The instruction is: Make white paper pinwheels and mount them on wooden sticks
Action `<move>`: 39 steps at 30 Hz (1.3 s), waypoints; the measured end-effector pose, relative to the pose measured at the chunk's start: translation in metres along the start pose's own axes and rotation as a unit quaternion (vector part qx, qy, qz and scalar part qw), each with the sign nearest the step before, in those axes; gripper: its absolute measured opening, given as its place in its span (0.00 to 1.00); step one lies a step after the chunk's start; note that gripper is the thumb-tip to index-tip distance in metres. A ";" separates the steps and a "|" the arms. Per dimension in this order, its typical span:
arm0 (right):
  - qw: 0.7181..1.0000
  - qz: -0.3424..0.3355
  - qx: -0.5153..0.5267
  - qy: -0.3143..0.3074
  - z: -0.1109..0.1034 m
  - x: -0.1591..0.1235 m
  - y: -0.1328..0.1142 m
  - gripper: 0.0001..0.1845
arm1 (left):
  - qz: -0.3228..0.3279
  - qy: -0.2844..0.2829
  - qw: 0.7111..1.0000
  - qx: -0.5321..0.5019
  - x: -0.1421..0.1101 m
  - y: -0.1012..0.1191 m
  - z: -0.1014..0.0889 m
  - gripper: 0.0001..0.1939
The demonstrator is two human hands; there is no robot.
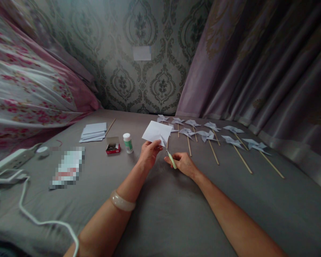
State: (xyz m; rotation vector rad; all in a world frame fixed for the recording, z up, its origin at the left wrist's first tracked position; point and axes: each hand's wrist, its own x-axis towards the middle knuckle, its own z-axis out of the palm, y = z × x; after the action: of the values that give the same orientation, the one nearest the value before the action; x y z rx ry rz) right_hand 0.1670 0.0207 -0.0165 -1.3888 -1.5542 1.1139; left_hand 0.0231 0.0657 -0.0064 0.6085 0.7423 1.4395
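Held up in my left hand point(149, 152) is a square of white paper point(155, 132), pinched along its lower edge. A slit opens near the paper's lower right corner. My right hand point(184, 164) grips a pair of scissors point(172, 161) with pale green handles, their blades reaching the paper's lower right edge. Just left of the paper stand a small white and green glue bottle point(128, 143) and an open red box point(112, 147) of small metal pins. Behind and to the right lie several white paper pinwheels point(206, 135) on wooden sticks.
A stack of white paper point(93, 132) lies at the back left beside a loose wooden stick point(111, 126). Nearer on the left are a blurred-out phone-like item point(69, 167), a power strip point(14, 160) and a white cable point(40, 222). Curtains point(230, 71) hang at the right.
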 end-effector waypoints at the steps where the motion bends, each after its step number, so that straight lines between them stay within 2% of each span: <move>1: 1.000 0.000 0.000 0.001 0.000 0.000 0.000 0.27 | -0.001 -0.001 1.000 -0.005 0.000 0.000 0.000 0.14; 18: 1.000 0.005 -0.009 0.002 -0.001 0.000 0.000 0.27 | -0.022 -0.013 0.998 -0.052 0.004 0.000 -0.003 0.11; 39: 1.000 0.009 -0.014 -0.011 0.000 -0.001 0.001 0.27 | -0.103 0.014 0.991 -0.083 0.004 0.008 -0.001 0.06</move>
State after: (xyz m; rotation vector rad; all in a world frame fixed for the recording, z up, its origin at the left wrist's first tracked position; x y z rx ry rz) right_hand 0.1674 0.0197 -0.0176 -1.4166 -1.5820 1.1249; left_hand 0.0172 0.0698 -0.0015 0.3720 0.6777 1.3044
